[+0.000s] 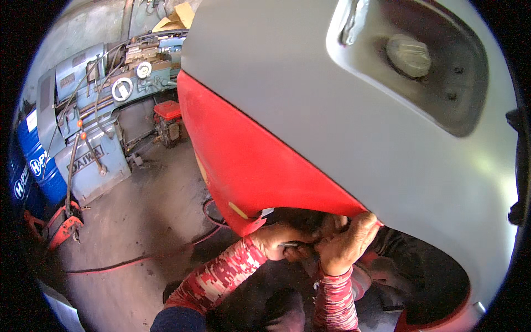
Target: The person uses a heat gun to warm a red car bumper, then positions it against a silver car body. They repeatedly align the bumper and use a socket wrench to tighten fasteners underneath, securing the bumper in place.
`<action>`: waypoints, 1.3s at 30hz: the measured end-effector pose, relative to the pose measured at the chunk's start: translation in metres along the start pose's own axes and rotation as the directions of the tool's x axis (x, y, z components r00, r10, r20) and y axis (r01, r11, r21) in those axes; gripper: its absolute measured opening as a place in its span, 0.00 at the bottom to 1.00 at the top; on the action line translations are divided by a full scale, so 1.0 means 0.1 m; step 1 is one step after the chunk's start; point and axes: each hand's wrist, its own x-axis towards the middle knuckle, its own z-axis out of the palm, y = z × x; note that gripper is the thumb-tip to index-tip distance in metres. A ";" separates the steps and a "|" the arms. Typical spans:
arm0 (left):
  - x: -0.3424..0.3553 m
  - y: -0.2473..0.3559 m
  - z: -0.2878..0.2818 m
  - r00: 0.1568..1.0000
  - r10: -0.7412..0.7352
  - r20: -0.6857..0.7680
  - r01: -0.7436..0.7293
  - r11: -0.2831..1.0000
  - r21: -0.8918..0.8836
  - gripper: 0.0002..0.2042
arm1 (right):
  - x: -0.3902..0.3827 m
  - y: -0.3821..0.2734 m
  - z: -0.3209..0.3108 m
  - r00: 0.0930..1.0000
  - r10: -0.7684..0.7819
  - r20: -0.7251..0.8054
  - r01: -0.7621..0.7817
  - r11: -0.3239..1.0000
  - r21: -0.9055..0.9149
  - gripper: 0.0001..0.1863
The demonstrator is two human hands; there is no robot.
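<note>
Both hands are at the lower edge of a red bumper [243, 144], where it meets a grey body panel [276, 83] at the wheel arch [437, 271]. My left hand [275, 240] is closed around a small, dark, partly shiny piece just under the bumper's lip; its kind cannot be made out. Beside it, my right hand [345, 246] is raised with fingers curled against the bumper's rear corner. Whatever lies between its fingers is hidden. Shadow inside the arch covers the fingertips. Red patterned sleeves cover both forearms.
At the far left stands a blue-grey lathe [99, 166], with blue drums [47, 171] beside it. A red floor jack [65, 227] sits in front. A hose [138, 258] runs across the floor. Upper right, a lamp recess [442, 94] holds a plastic-wrapped part [408, 55].
</note>
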 end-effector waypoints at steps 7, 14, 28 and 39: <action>-0.08 -0.11 0.30 0.548 0.834 0.062 -0.594 0.336 0.730 0.15 | 0.01 0.02 -0.06 0.996 0.069 0.053 -0.070 0.998 0.004 0.19; -0.12 0.12 0.08 0.952 -0.245 0.184 0.276 0.947 -0.163 0.21 | -0.02 -0.05 0.02 0.994 0.108 0.010 -0.107 0.992 -0.062 0.21; 0.04 -0.10 0.74 0.572 0.777 -0.262 -0.444 0.562 0.698 0.13 | -0.04 -0.21 0.00 0.987 0.021 0.159 0.010 0.981 -0.192 0.14; 0.31 -0.37 0.87 0.225 0.842 -0.491 -0.468 0.535 0.703 0.22 | 0.17 -0.37 -0.07 0.979 -0.144 0.144 0.166 0.974 -0.152 0.16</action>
